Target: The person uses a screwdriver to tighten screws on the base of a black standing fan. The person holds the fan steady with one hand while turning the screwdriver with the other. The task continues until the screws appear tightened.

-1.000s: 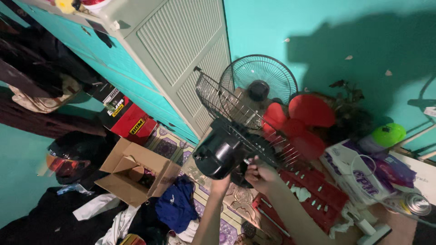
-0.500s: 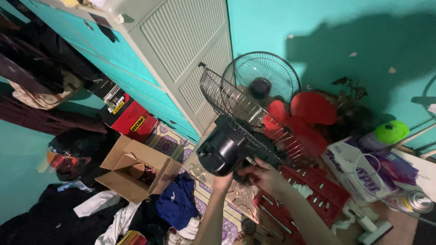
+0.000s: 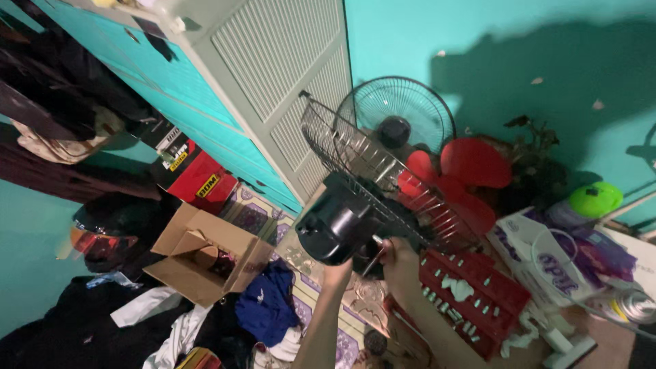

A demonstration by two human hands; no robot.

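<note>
Room in a home, likely a bedroom or storage corner. Evidence: turquoise painted walls (image 3: 519, 41); pale louvred wardrobe door (image 3: 287, 75); patterned floor mat (image 3: 321, 301); loose clothes (image 3: 266, 307) heaped on the floor; open cardboard box (image 3: 205, 260); dark garments (image 3: 61, 89) hanging at the side; household fan parts among the clutter.

Wire guard (image 3: 369, 164) and crate (image 3: 471, 301) hem the hands.

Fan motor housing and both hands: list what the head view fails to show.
- Left hand: its fingers are hidden behind the black fan motor housing.
- Right hand: fingertips hidden by the rear wire guard.
- Both forearms: cut off by the bottom edge.
- Cardboard box: contents too dark to identify.
</note>
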